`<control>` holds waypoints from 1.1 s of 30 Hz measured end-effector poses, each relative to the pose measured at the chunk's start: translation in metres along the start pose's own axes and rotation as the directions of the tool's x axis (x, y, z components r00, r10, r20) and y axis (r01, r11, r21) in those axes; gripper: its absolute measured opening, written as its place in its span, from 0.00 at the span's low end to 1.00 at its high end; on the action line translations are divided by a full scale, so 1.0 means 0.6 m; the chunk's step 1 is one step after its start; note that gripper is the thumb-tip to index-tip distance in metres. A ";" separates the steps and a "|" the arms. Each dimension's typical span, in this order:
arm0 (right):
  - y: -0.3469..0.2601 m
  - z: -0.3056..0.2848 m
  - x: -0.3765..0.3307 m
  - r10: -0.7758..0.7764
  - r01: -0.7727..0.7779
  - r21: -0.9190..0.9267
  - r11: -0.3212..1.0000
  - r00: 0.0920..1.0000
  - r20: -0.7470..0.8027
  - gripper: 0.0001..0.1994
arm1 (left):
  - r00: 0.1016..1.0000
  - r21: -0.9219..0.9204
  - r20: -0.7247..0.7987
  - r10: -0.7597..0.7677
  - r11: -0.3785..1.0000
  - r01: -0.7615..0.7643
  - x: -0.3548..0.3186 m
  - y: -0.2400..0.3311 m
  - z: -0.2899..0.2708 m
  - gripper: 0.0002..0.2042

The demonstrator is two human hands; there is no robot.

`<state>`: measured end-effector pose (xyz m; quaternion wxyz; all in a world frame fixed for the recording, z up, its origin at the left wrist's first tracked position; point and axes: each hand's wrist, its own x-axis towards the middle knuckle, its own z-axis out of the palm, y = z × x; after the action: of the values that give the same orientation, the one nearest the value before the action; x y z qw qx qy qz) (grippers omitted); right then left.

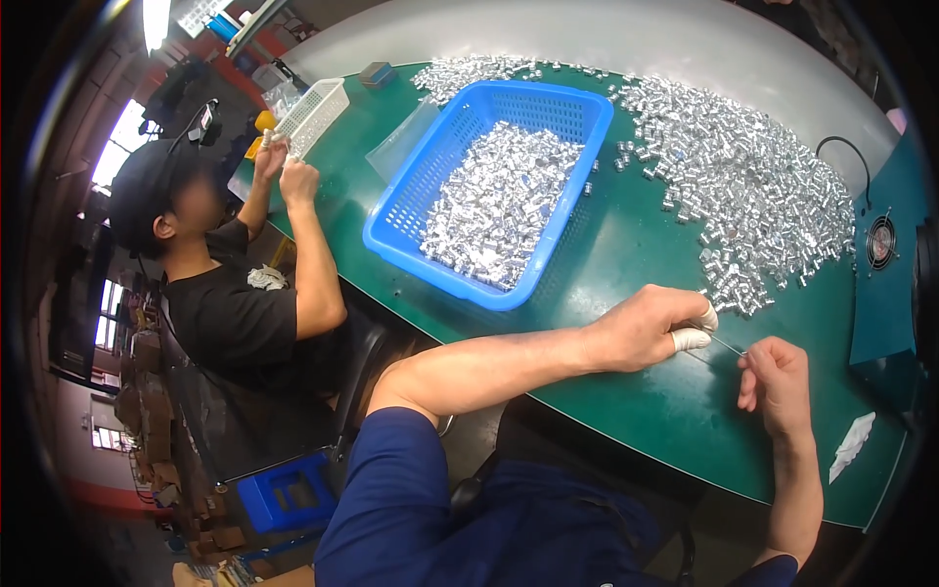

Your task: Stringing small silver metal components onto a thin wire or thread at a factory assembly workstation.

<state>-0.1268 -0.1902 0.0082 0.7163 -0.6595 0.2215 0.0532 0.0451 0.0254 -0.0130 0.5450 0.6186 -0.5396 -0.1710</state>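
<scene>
Thin wire (726,343), apparently, pinched between left hand (653,328) and right hand (778,380); both grips closed.

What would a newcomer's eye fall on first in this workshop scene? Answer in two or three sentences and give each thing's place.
First, the bright blue basket in the middle of the green table, half full of small shiny metal parts, with a much larger loose heap of the same parts spread to its right. Next, in the foreground, the left hand, with white-covered fingers, and the right hand hold a thin wire between them. At the left, a co-worker sits handling something small.
</scene>
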 end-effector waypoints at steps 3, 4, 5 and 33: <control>0.011 0.022 0.001 -0.163 0.160 -0.046 0.986 0.984 -0.073 0.07 | 1.000 0.006 -0.020 0.018 1.000 -0.018 0.004 0.001 0.001 0.09; 0.014 0.030 0.000 -0.329 0.310 -0.126 0.942 0.928 -0.177 0.07 | 0.987 -0.169 0.021 -0.160 0.972 0.161 0.005 0.004 0.000 0.09; 0.009 0.030 0.002 -0.330 0.312 -0.126 0.942 0.927 -0.176 0.07 | 0.942 -0.328 0.089 -0.322 0.884 0.333 0.005 0.008 -0.004 0.09; -0.001 0.021 -0.017 -0.610 0.534 -0.573 0.622 0.789 0.072 0.10 | 0.962 -0.251 0.081 -0.261 0.929 0.273 0.002 0.009 -0.001 0.09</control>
<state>-0.1323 -0.1760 0.0132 0.4508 -0.8784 0.0197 -0.1576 0.0435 0.0255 -0.0077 0.5802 0.6055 -0.4357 -0.3270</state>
